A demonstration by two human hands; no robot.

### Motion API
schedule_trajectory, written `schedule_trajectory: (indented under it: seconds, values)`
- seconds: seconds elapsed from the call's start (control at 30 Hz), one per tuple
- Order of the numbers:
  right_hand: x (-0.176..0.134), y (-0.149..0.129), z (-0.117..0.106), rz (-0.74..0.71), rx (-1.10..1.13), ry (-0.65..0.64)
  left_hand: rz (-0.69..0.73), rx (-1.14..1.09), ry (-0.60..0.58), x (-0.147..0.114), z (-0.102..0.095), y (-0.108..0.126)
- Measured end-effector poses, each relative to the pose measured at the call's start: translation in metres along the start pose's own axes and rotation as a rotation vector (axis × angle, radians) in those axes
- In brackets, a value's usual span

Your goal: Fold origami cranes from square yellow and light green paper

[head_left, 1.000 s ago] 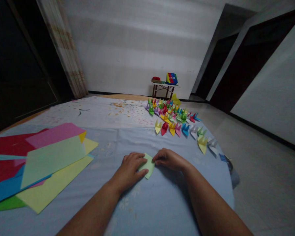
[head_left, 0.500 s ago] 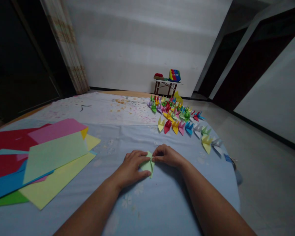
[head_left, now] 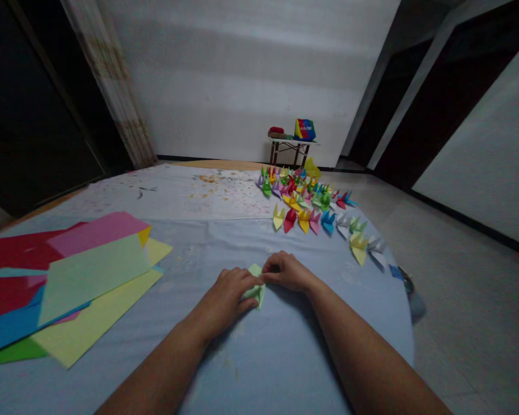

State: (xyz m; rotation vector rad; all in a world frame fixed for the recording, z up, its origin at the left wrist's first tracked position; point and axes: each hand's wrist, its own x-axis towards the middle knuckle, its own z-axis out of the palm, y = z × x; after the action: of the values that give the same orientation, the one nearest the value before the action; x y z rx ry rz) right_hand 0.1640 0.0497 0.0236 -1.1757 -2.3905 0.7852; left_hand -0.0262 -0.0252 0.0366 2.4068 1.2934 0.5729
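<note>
From where I stand, the person's left hand (head_left: 233,293) lies palm down, its fingers loosely bent over a small folded piece of light-green paper (head_left: 254,292), the thumb set apart from them and resting near the paper's lower end. The right hand (head_left: 286,271) is curled, thumb and forefinger tips drawn together, pinching the paper at its right edge; I can't make out exactly which layer they have.

The paper rests on the table between the two hands, partly covered by the left. It is matte, narrow and creased, with a pointed upper tip and a lower end tapering toward the person.

Beneath it spreads a pale blue cloth with faint flower prints (head_left: 285,346), softly wrinkled; beyond lies a white cloth with scattered orange and pink blotches (head_left: 181,199). Off to the left, flat coloured paper sheets (head_left: 97,276) overlap in red, pink, pale green, blue and yellow. To the right, a row of sharp-winged folded paper birds (head_left: 303,221) stands before a dense, many-coloured cluster of similar paper shapes (head_left: 292,185).
</note>
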Motion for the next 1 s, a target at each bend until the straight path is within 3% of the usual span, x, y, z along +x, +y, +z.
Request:
schedule_trajectory:
  seconds: [0.17,0.3,0.67,1.0]
  values:
    - [0.000,-0.003,-0.002,0.012,-0.036,0.009,0.038,0.051,-0.132,0.001,-0.005,0.006]
    - [0.000,-0.003,-0.002,0.025,-0.023,-0.010,0.073,0.085,-0.159,0.000,-0.009,0.010]
    - [-0.001,-0.007,-0.004,0.033,-0.033,-0.013,0.114,0.112,-0.081,-0.019,-0.005,0.007]
    - [-0.001,-0.010,-0.004,0.036,-0.073,-0.019,0.153,0.173,-0.088,-0.018,-0.005,0.004]
